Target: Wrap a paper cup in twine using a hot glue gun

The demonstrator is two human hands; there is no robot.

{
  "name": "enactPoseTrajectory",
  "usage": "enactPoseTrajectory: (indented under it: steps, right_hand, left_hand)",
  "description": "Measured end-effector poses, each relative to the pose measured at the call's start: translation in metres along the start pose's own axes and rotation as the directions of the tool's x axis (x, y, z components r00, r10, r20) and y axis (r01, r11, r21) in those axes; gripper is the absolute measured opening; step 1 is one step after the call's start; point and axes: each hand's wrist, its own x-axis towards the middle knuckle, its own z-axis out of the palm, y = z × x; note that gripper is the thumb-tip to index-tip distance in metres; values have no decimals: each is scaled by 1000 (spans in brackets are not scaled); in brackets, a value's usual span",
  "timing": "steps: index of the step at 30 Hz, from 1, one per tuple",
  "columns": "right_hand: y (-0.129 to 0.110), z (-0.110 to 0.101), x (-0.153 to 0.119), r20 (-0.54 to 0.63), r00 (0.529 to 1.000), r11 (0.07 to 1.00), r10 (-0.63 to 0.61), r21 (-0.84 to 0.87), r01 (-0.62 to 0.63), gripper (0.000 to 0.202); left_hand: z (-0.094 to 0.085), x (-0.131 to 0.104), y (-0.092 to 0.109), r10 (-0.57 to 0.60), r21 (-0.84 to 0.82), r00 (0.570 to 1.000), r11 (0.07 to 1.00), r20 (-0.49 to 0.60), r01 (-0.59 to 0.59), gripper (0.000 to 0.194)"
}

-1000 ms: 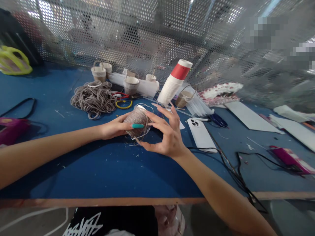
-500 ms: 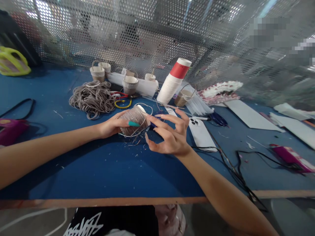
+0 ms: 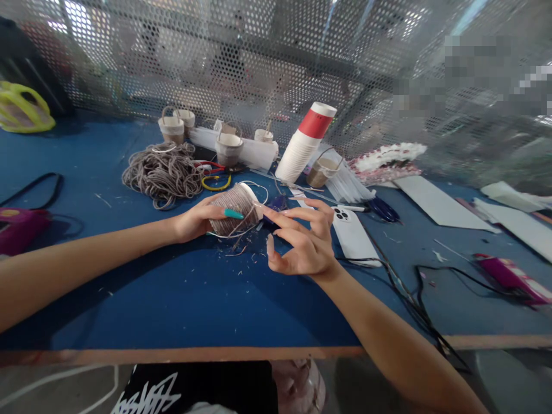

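Observation:
My left hand (image 3: 196,221) grips a cup wrapped in grey-brown cord (image 3: 233,208), tilted on its side with its white rim towards the right. The thumb, with a long teal nail, presses on the cord rows. A thin pale wire loops around the cup. My right hand (image 3: 304,236) is open, fingers spread, its index fingertip touching the cord near the rim. Behind the cup lies a loose heap of the same grey cord (image 3: 161,172), with yellow-and-red-handled pliers (image 3: 217,181) beside it.
A leaning stack of white paper cups (image 3: 297,155) stands behind my hands, among several small cord-covered buckets. A white phone (image 3: 354,237) and black cables (image 3: 414,305) lie to the right. Magenta devices (image 3: 511,279) rest at both sides of the blue table (image 3: 194,310). A perforated metal screen (image 3: 259,63) rises behind.
My right thumb has drawn back to the right, away from the cup, while the index finger stays at its rim. The left hand keeps its grip, nearly still.

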Motion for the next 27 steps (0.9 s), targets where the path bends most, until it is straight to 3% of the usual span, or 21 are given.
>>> enactPoseTrajectory:
  steps: [11, 17, 27]
  right_hand:
    - [2, 3, -3, -93, 996, 999, -6, 39, 9, 17]
    - [1, 6, 1, 5, 1000, 997, 15, 74, -15, 14]
    - [4, 2, -1, -7, 1000, 994, 0, 112, 1, 20]
  left_hand:
    - [-5, -2, -2, -81, -58, 995, 995, -59, 78, 61]
    - [-5, 0, -3, -51, -46, 999, 998, -10, 50, 56]
    - [-7, -2, -3, -97, -60, 994, 994, -57, 93, 55]
